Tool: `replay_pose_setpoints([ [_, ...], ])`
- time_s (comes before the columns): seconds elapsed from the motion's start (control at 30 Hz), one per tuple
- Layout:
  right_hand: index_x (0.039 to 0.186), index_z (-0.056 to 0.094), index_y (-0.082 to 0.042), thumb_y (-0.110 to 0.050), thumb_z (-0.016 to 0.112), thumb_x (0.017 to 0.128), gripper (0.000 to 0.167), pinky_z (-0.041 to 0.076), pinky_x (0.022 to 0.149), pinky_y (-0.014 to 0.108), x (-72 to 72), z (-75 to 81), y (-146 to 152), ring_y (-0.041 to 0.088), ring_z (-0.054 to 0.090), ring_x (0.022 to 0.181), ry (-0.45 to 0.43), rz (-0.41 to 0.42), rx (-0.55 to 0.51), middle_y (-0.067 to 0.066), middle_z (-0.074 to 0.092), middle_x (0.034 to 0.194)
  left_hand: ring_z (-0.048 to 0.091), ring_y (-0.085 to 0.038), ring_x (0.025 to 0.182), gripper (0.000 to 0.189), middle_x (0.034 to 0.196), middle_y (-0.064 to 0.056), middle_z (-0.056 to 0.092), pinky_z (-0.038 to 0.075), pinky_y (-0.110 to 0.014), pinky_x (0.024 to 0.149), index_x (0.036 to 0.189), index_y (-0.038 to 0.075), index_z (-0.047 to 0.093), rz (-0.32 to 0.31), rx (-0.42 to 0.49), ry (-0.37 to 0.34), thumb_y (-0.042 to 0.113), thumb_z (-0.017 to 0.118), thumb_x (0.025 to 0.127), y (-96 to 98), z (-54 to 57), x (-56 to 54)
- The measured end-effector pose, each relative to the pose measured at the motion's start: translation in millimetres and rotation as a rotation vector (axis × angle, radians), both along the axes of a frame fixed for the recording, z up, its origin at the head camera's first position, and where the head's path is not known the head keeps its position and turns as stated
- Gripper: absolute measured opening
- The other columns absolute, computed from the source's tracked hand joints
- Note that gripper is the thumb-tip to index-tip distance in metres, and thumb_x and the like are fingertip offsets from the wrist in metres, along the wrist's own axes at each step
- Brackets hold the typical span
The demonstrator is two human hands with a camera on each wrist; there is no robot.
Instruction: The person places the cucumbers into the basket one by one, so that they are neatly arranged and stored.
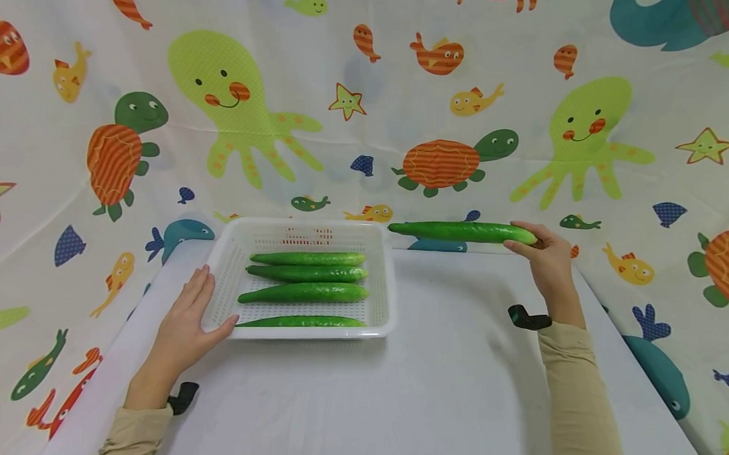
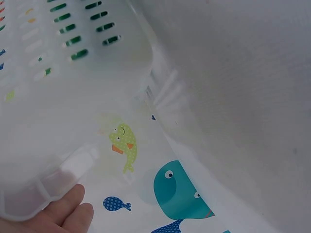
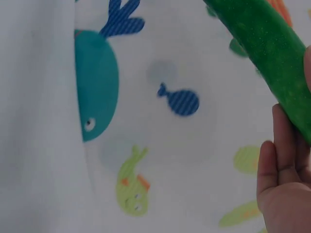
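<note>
A long green cucumber (image 1: pixel 461 231) is held level in the air to the right of a white plastic basket (image 1: pixel 393 282). My right hand (image 1: pixel 544 254) pinches it by its paler right end, between thumb and fingers. The right wrist view shows part of this cucumber (image 3: pixel 265 53) against the fingers. Several more cucumbers (image 1: pixel 304 292) lie side by side in the basket, the nearest one partly hidden by the front rim. My left hand (image 1: pixel 183 321) rests against the basket's left front corner, fingers extended along the outer side, thumb at the front rim.
The basket stands on a table with a white cover (image 1: pixel 346 401). Behind and around it hangs a curtain (image 1: pixel 368 134) printed with sea animals. A black strap piece (image 1: pixel 182 398) sits at the left wrist and another (image 1: pixel 527 318) at the right.
</note>
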State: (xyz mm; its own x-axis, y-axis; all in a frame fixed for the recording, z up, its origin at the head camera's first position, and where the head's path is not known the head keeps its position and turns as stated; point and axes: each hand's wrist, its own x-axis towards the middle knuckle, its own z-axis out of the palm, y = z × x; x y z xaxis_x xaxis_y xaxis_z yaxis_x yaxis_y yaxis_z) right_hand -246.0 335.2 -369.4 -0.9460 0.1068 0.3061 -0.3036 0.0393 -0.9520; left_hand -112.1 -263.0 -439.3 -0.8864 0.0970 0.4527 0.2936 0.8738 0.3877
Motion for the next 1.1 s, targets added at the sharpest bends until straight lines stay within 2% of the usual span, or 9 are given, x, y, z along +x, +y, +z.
replay_pose_setpoints([
  [0.23,0.12,0.067,0.008,0.01,0.077,0.079,0.041,0.053,0.081,0.017,5.4,23.6,-30,0.014,0.061,0.091,0.071,0.059,-0.048,0.004,0.064,0.108,0.017,-0.035,0.15,0.09,0.161,-0.02,0.023,0.016,-0.051,0.12,0.15,-0.008,0.031,0.0,0.003,-0.012,0.034,0.073,0.083,0.3,-0.2,-0.2],
  [0.37,0.118,0.068,0.007,0.013,0.075,0.079,0.04,0.054,0.08,0.017,9.6,35.0,-49,0.014,0.062,0.091,0.097,0.1,-0.075,0.004,0.063,0.107,0.019,-0.037,0.149,0.09,0.161,-0.021,0.024,0.015,-0.048,0.12,0.149,-0.009,0.032,-0.002,0.0,-0.007,0.034,0.073,0.083,0.5,0.4,0.1],
  [0.5,0.117,0.07,0.005,0.013,0.075,0.079,0.039,0.055,0.079,0.018,13.8,46.1,-69,0.015,0.061,0.093,0.108,0.127,-0.05,0.005,0.061,0.107,0.019,-0.037,0.149,0.09,0.161,-0.022,0.024,0.013,-0.044,0.121,0.149,-0.009,0.032,-0.004,-0.004,-0.002,0.035,0.073,0.082,0.2,0.6,0.7],
  [0.8,0.117,0.07,0.002,0.002,0.08,0.08,0.039,0.053,0.078,0.02,18.6,69.4,-117,0.02,0.054,0.102,0.108,0.153,0.203,0.006,0.058,0.102,0.016,-0.034,0.15,0.09,0.162,-0.019,0.022,0.017,-0.052,0.119,0.151,-0.007,0.03,0.004,0.001,-0.005,0.034,0.073,0.083,0.4,-1.9,-0.1],
  [0.93,0.117,0.072,-0.002,-0.005,0.084,0.078,0.04,0.052,0.08,0.024,20.3,79.0,-142,0.019,0.051,0.107,0.09,0.162,0.321,0.008,0.061,0.107,0.016,-0.034,0.15,0.09,0.162,-0.02,0.022,0.016,-0.051,0.119,0.15,-0.008,0.031,0.003,0.001,-0.004,0.035,0.073,0.083,0.4,-2.2,-0.1],
  [1.1,0.115,0.074,-0.006,-0.011,0.086,0.077,0.04,0.052,0.079,0.033,21.9,88.3,-173,0.019,0.051,0.102,0.073,0.198,0.428,0.008,0.063,0.105,0.017,-0.035,0.15,0.09,0.161,-0.02,0.022,0.013,-0.047,0.121,0.15,-0.009,0.031,0.002,-0.002,-0.002,0.035,0.072,0.083,0.6,-1.9,0.1],
])
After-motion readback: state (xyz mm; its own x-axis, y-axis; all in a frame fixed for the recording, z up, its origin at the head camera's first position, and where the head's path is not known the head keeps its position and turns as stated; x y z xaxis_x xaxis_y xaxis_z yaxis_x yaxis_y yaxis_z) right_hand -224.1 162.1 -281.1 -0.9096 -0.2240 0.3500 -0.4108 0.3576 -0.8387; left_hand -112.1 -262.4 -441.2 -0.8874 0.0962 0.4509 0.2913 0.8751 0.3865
